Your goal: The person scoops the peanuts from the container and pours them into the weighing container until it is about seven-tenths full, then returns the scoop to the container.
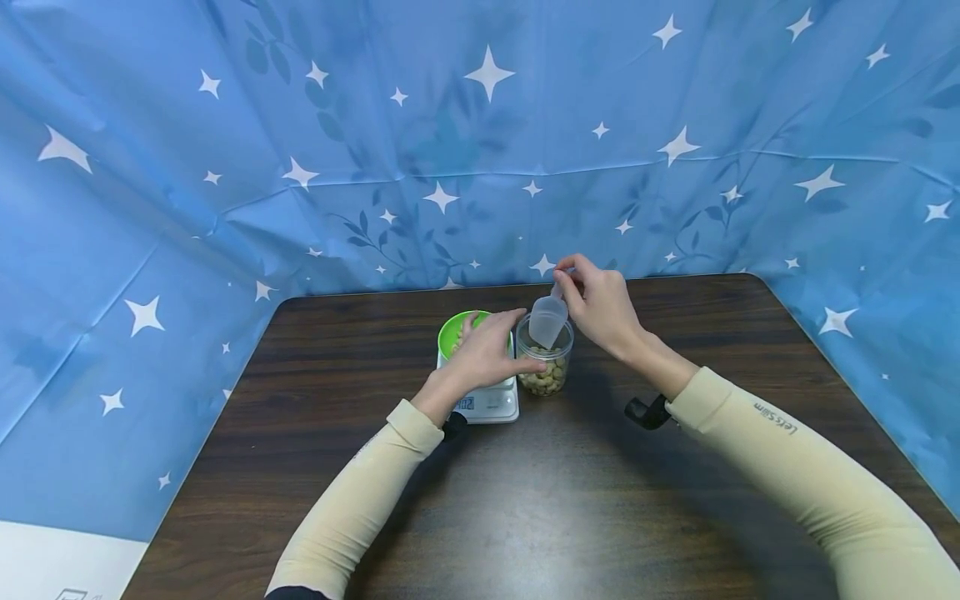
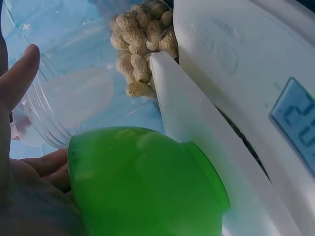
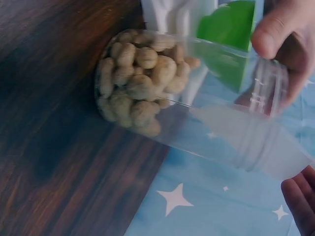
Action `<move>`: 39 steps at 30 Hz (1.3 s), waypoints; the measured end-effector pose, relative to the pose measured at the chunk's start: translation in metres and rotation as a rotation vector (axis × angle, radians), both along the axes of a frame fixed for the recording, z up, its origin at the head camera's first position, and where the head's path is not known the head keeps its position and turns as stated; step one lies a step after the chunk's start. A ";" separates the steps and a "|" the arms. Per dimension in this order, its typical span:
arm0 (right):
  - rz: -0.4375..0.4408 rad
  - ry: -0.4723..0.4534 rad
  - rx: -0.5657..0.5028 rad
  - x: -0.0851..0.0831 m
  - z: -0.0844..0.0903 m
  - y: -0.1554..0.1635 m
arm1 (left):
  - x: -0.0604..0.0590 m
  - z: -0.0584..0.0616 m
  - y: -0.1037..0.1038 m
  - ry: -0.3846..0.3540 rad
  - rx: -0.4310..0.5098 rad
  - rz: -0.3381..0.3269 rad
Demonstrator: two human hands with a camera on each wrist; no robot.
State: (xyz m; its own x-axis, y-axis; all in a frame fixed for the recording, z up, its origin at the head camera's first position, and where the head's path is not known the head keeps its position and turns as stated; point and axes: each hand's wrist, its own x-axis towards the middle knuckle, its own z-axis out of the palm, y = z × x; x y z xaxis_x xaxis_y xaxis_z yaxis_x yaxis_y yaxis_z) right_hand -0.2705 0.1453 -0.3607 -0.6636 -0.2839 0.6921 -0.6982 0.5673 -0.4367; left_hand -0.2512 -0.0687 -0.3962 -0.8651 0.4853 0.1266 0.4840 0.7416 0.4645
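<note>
My right hand (image 1: 600, 304) pinches the handle of a translucent plastic scoop (image 1: 548, 321), whose cup is tilted in the mouth of a clear jar (image 1: 527, 350). Peanuts in their shells (image 3: 142, 81) lie in the jar's lower part. My left hand (image 1: 486, 350) spans the jar's rim, thumb in front and index finger behind; how firmly it holds is unclear. Its other fingers reach over a green bowl (image 2: 142, 177), partly hidden by the hand. Some peanuts show inside that bowl. Beneath it is a white kitchen scale (image 1: 495, 406) with a lit display.
The jar stands on the dark wooden table (image 1: 337, 467), right beside the scale. A blue curtain (image 1: 450, 125) with white stars hangs along the table's back edge. A white surface (image 1: 45, 558) shows at the lower left.
</note>
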 end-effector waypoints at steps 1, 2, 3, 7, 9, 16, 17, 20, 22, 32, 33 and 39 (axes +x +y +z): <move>0.012 0.005 0.010 0.001 -0.002 -0.001 | 0.000 0.000 0.001 0.000 0.000 0.003; 0.020 0.010 0.022 0.001 -0.003 -0.001 | 0.000 -0.001 0.001 0.000 -0.004 0.006; 0.029 0.014 0.035 0.002 -0.005 -0.002 | 0.000 -0.001 0.002 -0.001 -0.006 0.009; 0.058 0.044 0.095 0.003 -0.011 -0.004 | 0.000 -0.001 0.003 -0.001 -0.025 0.013; 0.078 0.060 0.120 0.003 -0.014 -0.005 | 0.000 -0.001 0.003 -0.004 -0.026 0.013; 0.128 0.073 0.151 0.002 -0.023 -0.005 | -0.001 -0.003 0.005 0.001 -0.018 0.013; 0.127 0.071 0.150 0.001 -0.023 -0.005 | -0.001 -0.003 0.006 0.002 -0.018 0.013; 0.118 0.041 0.131 0.001 -0.024 -0.006 | -0.001 -0.003 0.006 0.000 -0.013 0.012; 0.110 0.011 0.111 0.002 -0.024 -0.007 | -0.001 -0.002 0.006 -0.002 -0.008 0.015; 0.051 -0.038 0.108 0.007 -0.024 -0.012 | 0.001 -0.003 0.007 0.010 -0.007 0.013; 0.043 -0.036 0.109 0.007 -0.025 -0.012 | 0.001 -0.003 0.007 0.012 -0.005 0.011; -0.006 -0.044 0.102 0.005 -0.027 -0.013 | 0.002 -0.003 0.008 0.014 -0.007 0.014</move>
State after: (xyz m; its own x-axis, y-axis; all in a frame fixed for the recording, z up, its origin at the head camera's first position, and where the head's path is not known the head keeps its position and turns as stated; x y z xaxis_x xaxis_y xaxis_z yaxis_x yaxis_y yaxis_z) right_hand -0.2652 0.1325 -0.3882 -0.6945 -0.3472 0.6302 -0.6762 0.6143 -0.4067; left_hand -0.2497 -0.0609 -0.3991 -0.8702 0.4737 0.1354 0.4796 0.7518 0.4525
